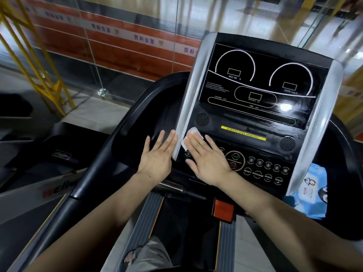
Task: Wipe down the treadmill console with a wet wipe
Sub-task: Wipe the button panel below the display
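Observation:
The treadmill console (255, 107) is a black glossy panel with silver side rails, two dial outlines on top and buttons below. My right hand (206, 160) lies flat with straight fingers on the lower left of the panel, pressing a white wet wipe (191, 135) that shows beyond my fingertips. My left hand (159, 154) is flat too, fingers spread, resting against the black housing just left of the left silver rail.
A blue pack of wet wipes (312, 191) sits in the tray right of the console. A red safety key block (224, 211) hangs below the console. A glass wall (117, 55) stands ahead, and a second machine (29, 154) stands at the left.

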A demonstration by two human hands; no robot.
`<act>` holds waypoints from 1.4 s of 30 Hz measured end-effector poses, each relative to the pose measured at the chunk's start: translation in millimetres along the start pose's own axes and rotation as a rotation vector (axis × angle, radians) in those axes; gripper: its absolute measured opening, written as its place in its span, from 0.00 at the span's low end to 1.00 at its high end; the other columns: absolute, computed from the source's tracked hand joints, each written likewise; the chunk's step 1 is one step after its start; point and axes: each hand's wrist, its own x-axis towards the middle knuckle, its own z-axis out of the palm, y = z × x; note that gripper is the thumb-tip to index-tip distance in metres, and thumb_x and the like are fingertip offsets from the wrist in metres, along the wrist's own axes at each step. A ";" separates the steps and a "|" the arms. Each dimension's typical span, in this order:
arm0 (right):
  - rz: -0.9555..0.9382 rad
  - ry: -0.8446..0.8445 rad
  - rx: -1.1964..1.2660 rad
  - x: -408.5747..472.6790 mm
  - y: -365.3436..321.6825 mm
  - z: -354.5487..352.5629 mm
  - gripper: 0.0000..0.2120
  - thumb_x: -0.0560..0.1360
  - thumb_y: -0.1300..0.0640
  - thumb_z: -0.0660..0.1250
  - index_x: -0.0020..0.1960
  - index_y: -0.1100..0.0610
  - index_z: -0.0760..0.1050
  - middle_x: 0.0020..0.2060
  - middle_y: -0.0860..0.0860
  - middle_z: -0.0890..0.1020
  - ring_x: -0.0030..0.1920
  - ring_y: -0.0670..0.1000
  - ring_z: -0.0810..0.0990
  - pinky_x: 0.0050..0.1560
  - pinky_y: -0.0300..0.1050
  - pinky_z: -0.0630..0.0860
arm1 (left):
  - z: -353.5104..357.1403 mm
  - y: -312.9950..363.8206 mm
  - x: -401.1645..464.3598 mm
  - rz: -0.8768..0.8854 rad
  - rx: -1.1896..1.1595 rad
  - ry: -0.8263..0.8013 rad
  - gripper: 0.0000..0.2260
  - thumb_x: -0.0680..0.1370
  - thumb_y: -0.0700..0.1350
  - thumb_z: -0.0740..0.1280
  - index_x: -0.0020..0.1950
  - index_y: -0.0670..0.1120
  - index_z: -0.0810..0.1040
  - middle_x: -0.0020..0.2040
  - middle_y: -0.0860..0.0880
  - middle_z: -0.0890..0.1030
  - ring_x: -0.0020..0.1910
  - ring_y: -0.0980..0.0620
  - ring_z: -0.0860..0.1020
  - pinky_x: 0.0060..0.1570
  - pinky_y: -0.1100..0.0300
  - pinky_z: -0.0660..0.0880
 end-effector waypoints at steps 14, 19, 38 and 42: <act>-0.103 -0.038 -0.060 -4.3 0.6 1.5 0.30 0.87 0.40 0.47 0.86 0.51 0.54 0.85 0.50 0.53 0.86 0.50 0.49 0.84 0.62 0.48 | -3.8 -2.5 -2.0 0.004 0.006 -0.053 0.38 0.83 0.41 0.56 0.83 0.50 0.32 0.83 0.54 0.31 0.83 0.48 0.34 0.81 0.37 0.41; -0.018 -0.026 0.018 -10.2 -25.7 8.5 0.30 0.86 0.42 0.49 0.85 0.53 0.56 0.86 0.50 0.54 0.86 0.52 0.48 0.84 0.62 0.50 | -2.6 -3.7 -0.6 -0.003 0.019 -0.067 0.39 0.82 0.41 0.57 0.83 0.50 0.32 0.83 0.55 0.31 0.83 0.48 0.34 0.81 0.36 0.41; -0.023 -0.064 0.031 -84.5 31.6 6.2 0.29 0.87 0.40 0.48 0.84 0.50 0.59 0.85 0.46 0.58 0.85 0.48 0.52 0.84 0.62 0.48 | 2.5 5.9 -1.9 -0.034 -0.091 -0.030 0.36 0.83 0.42 0.55 0.84 0.49 0.36 0.84 0.54 0.35 0.83 0.46 0.35 0.81 0.36 0.44; -0.041 -0.063 0.021 -89.2 38.7 4.9 0.29 0.87 0.40 0.47 0.84 0.50 0.60 0.84 0.47 0.59 0.85 0.49 0.54 0.84 0.63 0.50 | 6.6 8.4 -1.3 -0.048 -0.112 -0.024 0.31 0.86 0.48 0.52 0.84 0.49 0.36 0.84 0.54 0.34 0.83 0.46 0.35 0.81 0.36 0.44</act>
